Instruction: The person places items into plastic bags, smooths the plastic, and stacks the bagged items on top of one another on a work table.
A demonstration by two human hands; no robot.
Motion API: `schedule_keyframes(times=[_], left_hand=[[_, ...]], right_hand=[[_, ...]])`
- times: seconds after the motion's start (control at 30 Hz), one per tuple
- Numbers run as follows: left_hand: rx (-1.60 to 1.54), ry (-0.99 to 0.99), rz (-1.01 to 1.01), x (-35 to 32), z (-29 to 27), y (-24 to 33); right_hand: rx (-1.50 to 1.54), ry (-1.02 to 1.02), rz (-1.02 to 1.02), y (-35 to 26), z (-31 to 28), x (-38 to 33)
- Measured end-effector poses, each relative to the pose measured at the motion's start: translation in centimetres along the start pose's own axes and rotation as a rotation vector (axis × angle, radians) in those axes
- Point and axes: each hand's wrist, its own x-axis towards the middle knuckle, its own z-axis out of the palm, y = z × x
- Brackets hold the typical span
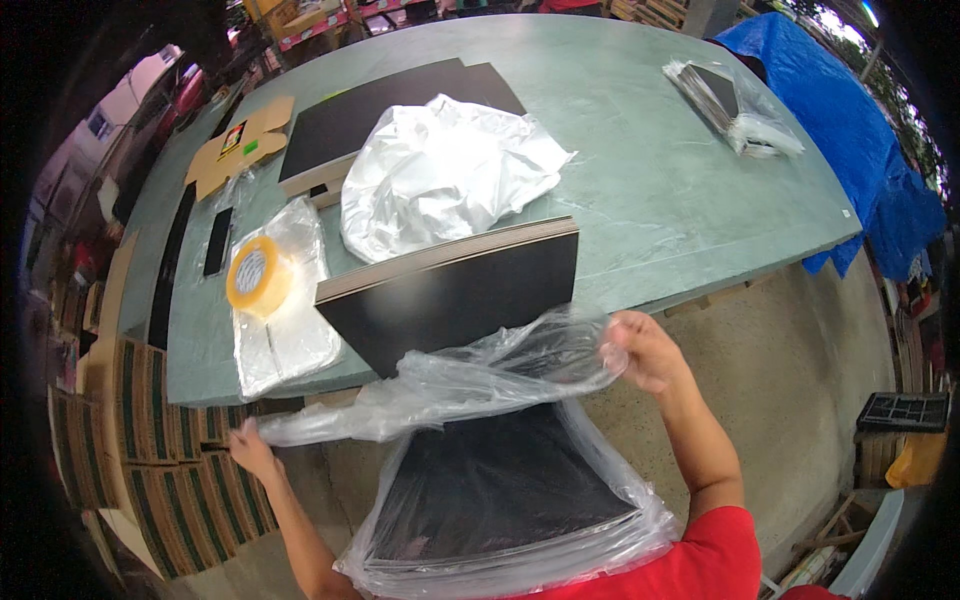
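The green table point(640, 130) is carrying a lot, and a black stack point(460, 290) is hanging off its near edge, so a tug could send it sliding to the floor. Just below that edge, the person is stretching a clear plastic bag point(480, 385) over a stack of black sheets point(500, 490). The film is looking thin and crinkly, so it might tear on the corners. The right hand point(645, 352) is pinching the bag's mouth with fingers clamped; the left hand point(250, 447) is gripping the bag's other end, fingers closed on it. The yellow tape roll point(258, 276) is sitting near the table's left end.
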Motion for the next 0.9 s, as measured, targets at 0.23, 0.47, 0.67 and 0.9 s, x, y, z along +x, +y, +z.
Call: schedule_keyframes(times=[0.23,0.47,0.67,0.9], left_hand=[[-0.252,-1.467,0.685,-16.9,6.6,23.6],[-0.55,-1.746,0.035,-14.5,7.9,25.3],[-0.582,-1.827,-0.169,-11.9,8.6,25.4],[-0.406,-2.026,0.005,-9.2,7.8,24.6]], right_hand=[[-0.376,-0.353,-0.144,1.7,11.9,2.0],[-1.188,-0.183,-0.463,0.9,9.7,3.4],[-0.56,-0.71,0.391,2.5,9.3,3.2],[-0.343,-1.111,0.414,-0.7,10.7,3.3]])
